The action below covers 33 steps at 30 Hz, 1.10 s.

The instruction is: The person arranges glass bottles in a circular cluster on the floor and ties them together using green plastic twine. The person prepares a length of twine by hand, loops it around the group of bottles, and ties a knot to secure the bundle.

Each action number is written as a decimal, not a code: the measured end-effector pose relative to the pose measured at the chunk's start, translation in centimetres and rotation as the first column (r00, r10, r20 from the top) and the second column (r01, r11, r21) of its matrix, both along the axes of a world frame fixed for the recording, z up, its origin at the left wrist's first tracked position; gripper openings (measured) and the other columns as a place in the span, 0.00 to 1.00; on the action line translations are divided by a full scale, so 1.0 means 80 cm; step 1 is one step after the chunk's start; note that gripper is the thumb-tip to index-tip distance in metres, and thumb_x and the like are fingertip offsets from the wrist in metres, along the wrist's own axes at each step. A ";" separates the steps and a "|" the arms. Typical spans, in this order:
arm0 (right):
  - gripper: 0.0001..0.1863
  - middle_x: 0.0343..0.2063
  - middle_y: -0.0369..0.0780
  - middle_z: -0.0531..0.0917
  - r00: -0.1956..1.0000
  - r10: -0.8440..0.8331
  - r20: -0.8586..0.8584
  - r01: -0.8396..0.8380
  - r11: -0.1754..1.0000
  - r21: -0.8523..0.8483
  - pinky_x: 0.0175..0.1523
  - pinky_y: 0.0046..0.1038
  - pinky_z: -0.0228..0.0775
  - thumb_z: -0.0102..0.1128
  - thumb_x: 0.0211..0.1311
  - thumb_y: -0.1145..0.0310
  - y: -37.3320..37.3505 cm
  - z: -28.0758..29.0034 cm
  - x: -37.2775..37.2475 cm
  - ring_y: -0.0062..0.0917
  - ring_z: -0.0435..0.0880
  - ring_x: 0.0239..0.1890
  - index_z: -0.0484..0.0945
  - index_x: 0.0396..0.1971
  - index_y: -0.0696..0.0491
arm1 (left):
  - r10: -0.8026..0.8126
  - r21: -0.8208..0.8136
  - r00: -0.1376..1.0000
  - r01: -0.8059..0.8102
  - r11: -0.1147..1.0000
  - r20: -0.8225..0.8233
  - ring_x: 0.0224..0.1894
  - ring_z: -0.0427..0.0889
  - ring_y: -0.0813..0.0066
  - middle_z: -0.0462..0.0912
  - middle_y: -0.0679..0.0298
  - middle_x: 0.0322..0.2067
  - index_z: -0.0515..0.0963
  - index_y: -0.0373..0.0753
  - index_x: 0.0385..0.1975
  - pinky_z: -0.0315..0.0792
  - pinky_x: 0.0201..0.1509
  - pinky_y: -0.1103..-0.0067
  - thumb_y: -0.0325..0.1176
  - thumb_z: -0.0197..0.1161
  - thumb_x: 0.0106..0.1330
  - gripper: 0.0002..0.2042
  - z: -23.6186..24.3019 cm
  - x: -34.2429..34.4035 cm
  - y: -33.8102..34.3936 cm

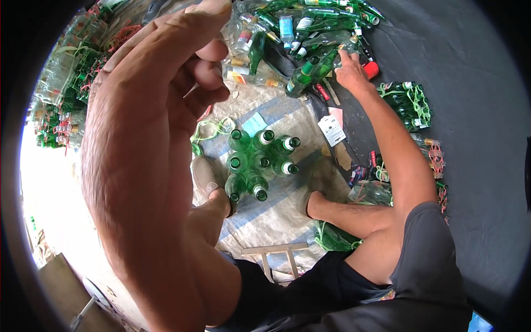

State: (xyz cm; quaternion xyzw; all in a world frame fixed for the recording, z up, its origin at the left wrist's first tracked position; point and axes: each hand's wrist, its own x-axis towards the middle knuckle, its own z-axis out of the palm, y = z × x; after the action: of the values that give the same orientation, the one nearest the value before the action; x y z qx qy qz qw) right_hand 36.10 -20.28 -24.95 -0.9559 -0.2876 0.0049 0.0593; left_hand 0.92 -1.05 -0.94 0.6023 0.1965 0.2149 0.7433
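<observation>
The left grip (144, 99) is loosely curled, released. The right grip (351, 72) is at the heaped bottles (301, 80), whether clasping one I cannot tell; eight green bottles (255, 160) stand between the shoes (204, 174).

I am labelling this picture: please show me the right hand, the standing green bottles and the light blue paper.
Right hand (350, 72): head view, middle of the hand.
Standing green bottles (257, 160): head view, shoulder of the middle bottle.
Light blue paper (254, 124): head view, middle of its surface.
</observation>
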 end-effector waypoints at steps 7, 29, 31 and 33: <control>0.36 0.65 0.46 0.64 0.999 -0.020 -0.050 0.013 0.992 -0.122 0.63 0.45 0.67 0.60 0.63 0.67 0.015 -0.029 0.058 0.47 0.69 0.64 0.58 0.69 0.42 | -0.026 -0.020 1.000 0.026 0.999 -0.009 0.30 0.70 0.85 0.75 0.73 0.29 0.79 0.41 0.38 0.66 0.39 0.83 0.39 0.63 0.66 0.10 -0.013 0.016 -0.003; 0.16 0.37 0.55 0.83 0.998 0.004 0.061 -0.002 0.999 -0.033 0.49 0.47 0.72 0.61 0.61 0.58 -0.116 -0.019 -0.028 0.53 0.81 0.44 0.79 0.43 0.54 | 0.007 -0.030 0.992 -0.003 1.000 0.128 0.27 0.73 0.83 0.76 0.72 0.26 0.77 0.42 0.32 0.70 0.37 0.82 0.33 0.67 0.61 0.06 -0.009 -0.006 -0.028; 0.16 0.33 0.54 0.84 0.992 0.098 0.085 -0.094 0.994 -0.054 0.46 0.46 0.73 0.61 0.61 0.59 -0.123 -0.004 -0.046 0.50 0.84 0.38 0.78 0.40 0.57 | 0.014 -0.032 0.989 -0.010 0.999 0.149 0.27 0.73 0.83 0.76 0.72 0.26 0.77 0.42 0.31 0.71 0.37 0.82 0.32 0.68 0.60 0.06 -0.001 -0.015 -0.029; 0.18 0.37 0.55 0.83 0.999 0.016 -0.030 -0.020 0.992 -0.122 0.50 0.45 0.73 0.62 0.60 0.58 -0.120 0.026 -0.073 0.51 0.82 0.43 0.79 0.42 0.57 | 0.016 -0.048 0.985 -0.008 0.999 0.174 0.27 0.73 0.83 0.76 0.72 0.26 0.77 0.42 0.30 0.71 0.36 0.82 0.31 0.68 0.60 0.06 -0.002 -0.016 -0.032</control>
State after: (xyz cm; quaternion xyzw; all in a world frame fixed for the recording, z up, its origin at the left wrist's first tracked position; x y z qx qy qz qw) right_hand 30.29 -29.88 -22.83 -0.9549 -0.2946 0.0370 0.0049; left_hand -0.39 -3.64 -1.13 0.5623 0.1393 0.2666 0.7703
